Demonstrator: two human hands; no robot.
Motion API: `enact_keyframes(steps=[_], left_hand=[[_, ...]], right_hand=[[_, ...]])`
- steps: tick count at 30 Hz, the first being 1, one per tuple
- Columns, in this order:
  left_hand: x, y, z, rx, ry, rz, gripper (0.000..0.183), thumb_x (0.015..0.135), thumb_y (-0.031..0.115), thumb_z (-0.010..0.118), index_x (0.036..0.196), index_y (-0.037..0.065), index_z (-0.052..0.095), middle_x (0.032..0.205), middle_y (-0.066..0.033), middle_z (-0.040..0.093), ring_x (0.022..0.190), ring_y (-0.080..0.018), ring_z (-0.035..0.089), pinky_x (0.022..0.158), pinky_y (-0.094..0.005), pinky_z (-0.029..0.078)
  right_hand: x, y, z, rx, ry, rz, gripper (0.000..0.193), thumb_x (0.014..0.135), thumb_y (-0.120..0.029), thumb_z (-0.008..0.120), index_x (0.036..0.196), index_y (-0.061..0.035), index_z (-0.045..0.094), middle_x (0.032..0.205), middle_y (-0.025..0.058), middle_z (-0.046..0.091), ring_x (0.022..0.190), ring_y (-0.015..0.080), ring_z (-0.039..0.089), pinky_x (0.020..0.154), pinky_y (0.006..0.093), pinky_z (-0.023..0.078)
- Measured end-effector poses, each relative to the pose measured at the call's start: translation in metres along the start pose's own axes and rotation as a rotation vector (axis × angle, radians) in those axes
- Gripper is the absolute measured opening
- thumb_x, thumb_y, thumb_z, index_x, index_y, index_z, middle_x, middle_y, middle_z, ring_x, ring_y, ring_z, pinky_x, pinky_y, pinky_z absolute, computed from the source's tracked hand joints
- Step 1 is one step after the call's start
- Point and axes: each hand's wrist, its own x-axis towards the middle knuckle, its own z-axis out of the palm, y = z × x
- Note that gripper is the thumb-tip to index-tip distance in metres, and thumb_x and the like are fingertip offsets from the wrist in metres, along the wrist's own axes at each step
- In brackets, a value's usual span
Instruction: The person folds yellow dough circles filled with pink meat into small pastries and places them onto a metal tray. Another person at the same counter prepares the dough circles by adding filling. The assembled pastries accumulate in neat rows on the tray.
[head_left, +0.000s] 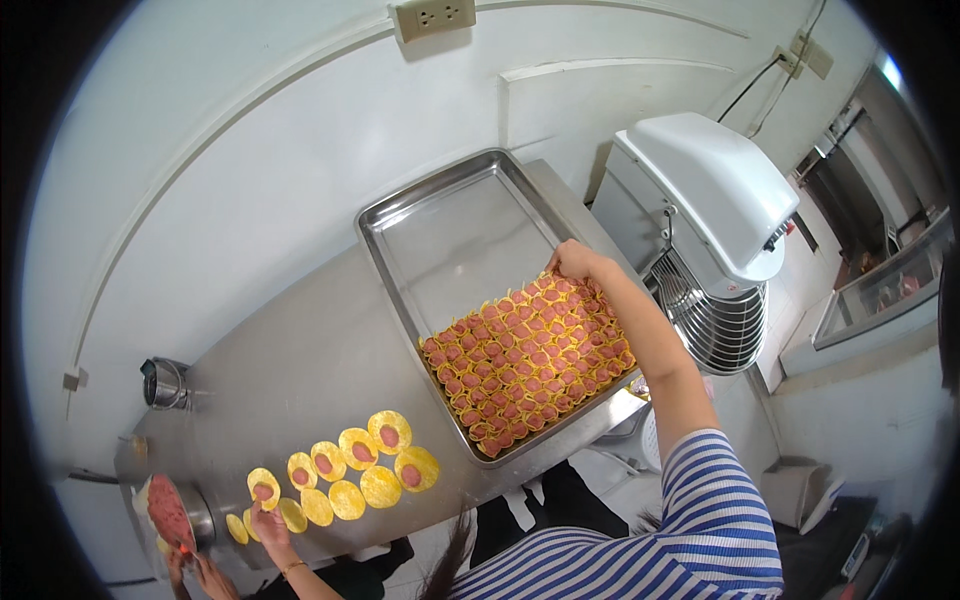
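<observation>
My right hand point(577, 261) is at the far right end of the dumplings, inside the tray's right rim, its fingers closed on a small open-topped dumpling point(555, 274) that they partly hide. Packed rows of yellow-edged dumplings point(520, 360) with pink meat tops fill the near part of the large metal tray point(440, 230). At the lower left, my left hand point(268, 522), a bracelet on its wrist, pinches a round yellow wrapper point(257, 477) with a lump of pink meat on it. Other wrappers point(346, 500) lie alongside in two rows, several topped with meat.
Another person's hands point(200, 574) are at a metal bowl of pink meat point(168, 508) on the far left. A small metal pot point(165, 384) stands by the wall. A white mixer point(705, 200) with a wire guard stands right of the steel table point(290, 350).
</observation>
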Motion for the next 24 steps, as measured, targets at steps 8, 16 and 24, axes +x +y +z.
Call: enact_keyframes(steps=[8,16,24], left_hand=[[-0.113,-0.069,0.082,-0.103,-0.041,-0.123,0.029,0.088,0.009,0.052,0.115,-0.004,0.050,0.114,-0.0130,0.059,0.105,-0.0226,0.058,0.090,-0.0342,0.051],[-0.197,-0.137,0.164,-0.208,-0.057,-0.282,0.031,0.088,0.007,0.049,0.116,-0.005,0.047,0.118,-0.0146,0.056,0.110,-0.0242,0.055,0.094,-0.0354,0.048],[-0.246,-0.192,0.273,-0.215,-0.352,-0.383,0.035,0.091,0.010,0.045,0.124,0.000,0.043,0.123,-0.0129,0.052,0.114,-0.0228,0.052,0.095,-0.0360,0.046]], right_hand=[[0.016,0.003,0.004,-0.020,-0.030,-0.081,0.020,0.071,-0.008,0.057,0.084,-0.0103,0.072,0.088,0.0180,0.066,0.086,0.0331,0.064,0.078,0.0387,0.051],[0.011,0.011,0.005,0.019,0.001,-0.137,0.034,0.068,-0.002,0.050,0.093,-0.0096,0.071,0.090,0.0181,0.066,0.087,0.0326,0.064,0.080,0.0371,0.050],[-0.059,-0.031,-0.015,0.477,0.453,-0.232,0.029,0.084,-0.017,0.053,0.107,-0.0038,0.064,0.089,0.0151,0.066,0.084,0.0234,0.063,0.075,0.0345,0.049]])
